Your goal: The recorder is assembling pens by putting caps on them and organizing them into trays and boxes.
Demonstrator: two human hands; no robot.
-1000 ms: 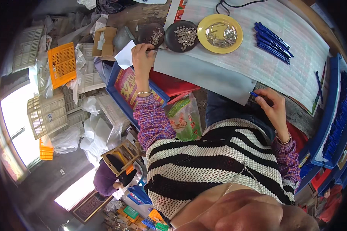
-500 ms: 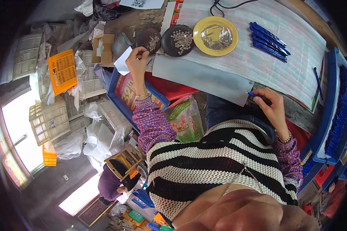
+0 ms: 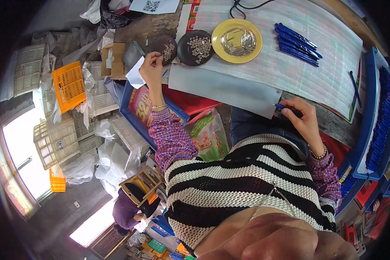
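Dark dish (image 3: 165, 47) sits right at left hand (image 3: 151, 69), 1 o'clock of it, fingers pinched on small part. Right hand (image 3: 303, 121) grips blue pen (image 3: 280, 106), tip pointing 9 o'clock, far from dish.

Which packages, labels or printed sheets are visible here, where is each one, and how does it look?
White sheet with a square black code: top edge, flat.
Red printed package: in the blue tray below the left hand, yellow figures.
Green plastic bag: beside the left forearm, crumpled.
Large lined sheet: covers the table, pale, pink and green rows.
Brown carton: left of the dishes, open.
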